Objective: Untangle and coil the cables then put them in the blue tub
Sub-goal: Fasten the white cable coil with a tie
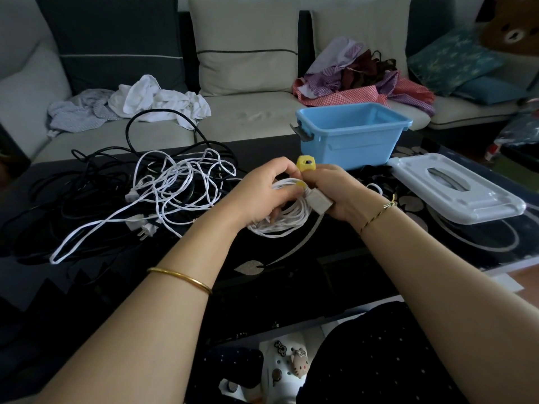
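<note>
Dark dotted fabric (379,360) is lying nearest the viewer, below the near edge of the glossy black patterned desk (291,272). Both forearms are reaching over that edge, the left one wearing a plain gold bangle (180,279) and the right one a thin twisted bracelet (379,211).

The left hand (262,193) is curling its fingers round a coiled white cable bundle (280,223), which is hanging just above the desk's middle. The right hand (335,193) is gripping the bundle's white rectangular plug block (319,201). A yellow rubber strap with a hole (304,164) is standing up between the two hands and is passing round the coil; which fingers are pinching it cannot be told.

A loose tangle of white cables with plugs (180,182) is lying on the desk's left half, overlapping a spread of black cables (87,185) that is reaching the left edge. The light blue plastic tub with grey latches (350,138) is standing uncovered at the far edge, right of centre, with nothing visible inside. Its white lid (455,188) is resting flat near the right edge.

Beyond the desk, a cream and grey sofa (248,112) is carrying crumpled white clothing (157,100) and a heap of checked clothing (364,80).
</note>
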Motion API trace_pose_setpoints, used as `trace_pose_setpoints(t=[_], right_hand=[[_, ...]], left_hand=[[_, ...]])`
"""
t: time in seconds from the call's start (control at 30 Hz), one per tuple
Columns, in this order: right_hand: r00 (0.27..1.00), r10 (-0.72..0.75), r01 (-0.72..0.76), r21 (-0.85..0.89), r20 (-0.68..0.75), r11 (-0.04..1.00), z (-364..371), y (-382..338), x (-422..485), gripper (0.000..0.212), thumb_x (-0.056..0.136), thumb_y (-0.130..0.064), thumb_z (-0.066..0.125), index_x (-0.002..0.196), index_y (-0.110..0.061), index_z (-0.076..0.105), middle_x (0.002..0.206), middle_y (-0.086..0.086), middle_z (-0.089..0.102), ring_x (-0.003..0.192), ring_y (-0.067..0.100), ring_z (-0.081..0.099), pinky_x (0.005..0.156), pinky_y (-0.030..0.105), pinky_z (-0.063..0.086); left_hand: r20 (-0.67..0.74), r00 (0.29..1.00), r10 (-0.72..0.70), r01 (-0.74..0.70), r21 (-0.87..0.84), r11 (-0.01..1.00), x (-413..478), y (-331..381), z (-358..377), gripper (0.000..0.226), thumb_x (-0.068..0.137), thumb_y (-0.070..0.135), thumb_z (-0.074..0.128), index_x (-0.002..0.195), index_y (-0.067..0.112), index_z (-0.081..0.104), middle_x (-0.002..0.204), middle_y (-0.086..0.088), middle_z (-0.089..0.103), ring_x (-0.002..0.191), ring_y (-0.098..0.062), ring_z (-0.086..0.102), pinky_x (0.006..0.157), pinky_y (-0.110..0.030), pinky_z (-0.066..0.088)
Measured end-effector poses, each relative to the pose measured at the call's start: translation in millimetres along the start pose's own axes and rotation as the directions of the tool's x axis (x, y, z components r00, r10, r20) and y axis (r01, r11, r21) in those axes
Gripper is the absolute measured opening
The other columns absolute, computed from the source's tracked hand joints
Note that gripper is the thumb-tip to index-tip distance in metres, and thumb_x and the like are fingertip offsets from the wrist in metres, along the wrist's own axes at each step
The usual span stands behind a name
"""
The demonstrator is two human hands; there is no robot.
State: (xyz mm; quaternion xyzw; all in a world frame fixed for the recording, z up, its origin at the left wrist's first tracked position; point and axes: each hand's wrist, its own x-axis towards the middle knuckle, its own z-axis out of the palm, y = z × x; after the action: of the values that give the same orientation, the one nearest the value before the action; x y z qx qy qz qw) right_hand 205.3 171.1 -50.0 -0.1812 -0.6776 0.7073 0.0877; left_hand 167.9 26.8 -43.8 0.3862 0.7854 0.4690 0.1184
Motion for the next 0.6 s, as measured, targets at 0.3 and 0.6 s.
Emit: trace_pose_setpoints(t=[0.3,0.6], right_hand=[[0.964,-0.224,0.204,-0.147,-0.140,0.968,1.3,-2.9,-3.1,0.013,0.084,-0.008,0.068,0.075,-0.001,0.065,0.071,0.011,0.058,0.071,0.021,0.052,0.067,0.034,0.044],[0.889,-0.411,0.354,-0.267,-0.203,0.896,0.3,-15.0,-13.4,0.018,0.086,-0.020,0.069,0.080,-0.003,0.069,0.075,0.011,0.070,0.067,0.018,0.065,0.074,0.039,0.056]], left_hand=[[-0.033,0.999,-0.043,0.042,-0.045,0.998,4.9,2.5,2.0,0.005,0.097,0.025,0.052,0.096,0.020,0.050,0.063,-0.001,0.047,0.042,-0.011,0.045,0.042,-0.022,0.040],[-0.058,0.994,-0.094,0.088,-0.086,0.992,6.4,1.6,3.7,0.012,0.098,0.024,0.050,0.088,0.021,0.044,0.061,-0.003,0.051,0.040,-0.010,0.046,0.044,-0.024,0.038]])
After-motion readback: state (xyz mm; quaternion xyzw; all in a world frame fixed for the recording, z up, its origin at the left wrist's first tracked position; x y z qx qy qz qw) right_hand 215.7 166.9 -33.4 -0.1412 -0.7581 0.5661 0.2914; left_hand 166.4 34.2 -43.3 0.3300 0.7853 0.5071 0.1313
